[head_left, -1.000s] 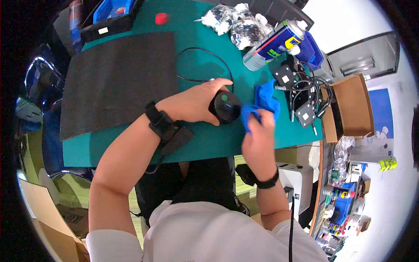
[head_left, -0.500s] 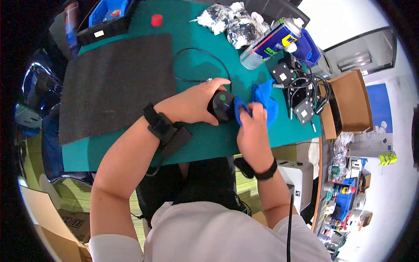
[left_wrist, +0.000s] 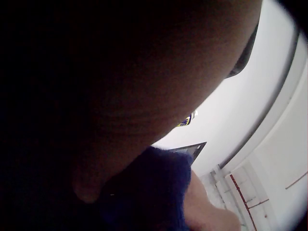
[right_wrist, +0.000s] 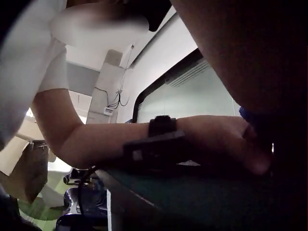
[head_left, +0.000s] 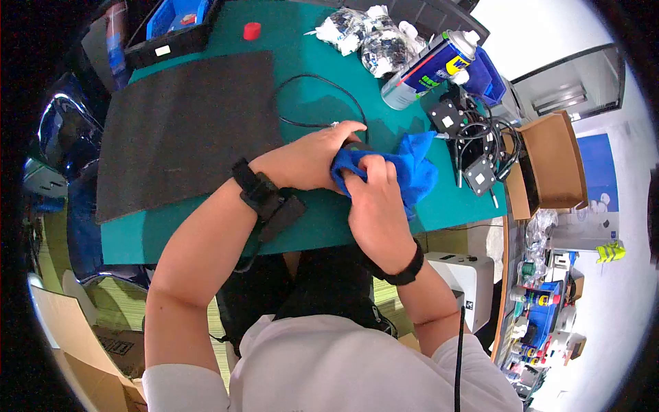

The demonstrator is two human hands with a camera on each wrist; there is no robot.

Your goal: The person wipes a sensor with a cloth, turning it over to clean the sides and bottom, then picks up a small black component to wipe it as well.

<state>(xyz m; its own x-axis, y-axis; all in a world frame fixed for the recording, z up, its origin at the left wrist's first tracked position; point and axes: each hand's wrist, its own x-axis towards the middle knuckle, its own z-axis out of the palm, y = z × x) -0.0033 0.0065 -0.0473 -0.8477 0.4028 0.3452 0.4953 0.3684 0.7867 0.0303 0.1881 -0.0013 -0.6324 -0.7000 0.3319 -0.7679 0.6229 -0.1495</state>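
My left hand (head_left: 305, 161) grips a black round device from its left side, thumb and fingers curled about it. Only a dark sliver of the device (head_left: 358, 146) shows; a blue cloth (head_left: 417, 175) covers its top. My right hand (head_left: 379, 213) holds the cloth with bent fingers and presses it over the device, while the rest of the cloth trails to the right on the table. In the left wrist view the cloth (left_wrist: 159, 185) appears dark beneath the left hand. The right wrist view shows the left hand (right_wrist: 216, 137) from the side.
A dark mat (head_left: 189, 130) lies left on the green table (head_left: 302, 233). A black cable (head_left: 322, 79) loops behind the hands. Farther back are a red cap (head_left: 252, 31), a spray can (head_left: 429, 72) and foil-like bundles (head_left: 364, 38). Camera-like modules with cables (head_left: 480, 147) and a cardboard box (head_left: 556, 165) sit right.
My right hand has moved left with the blue cloth, from beside the device onto its top, which the cloth now covers. The left hand keeps its grip in nearly the same place.
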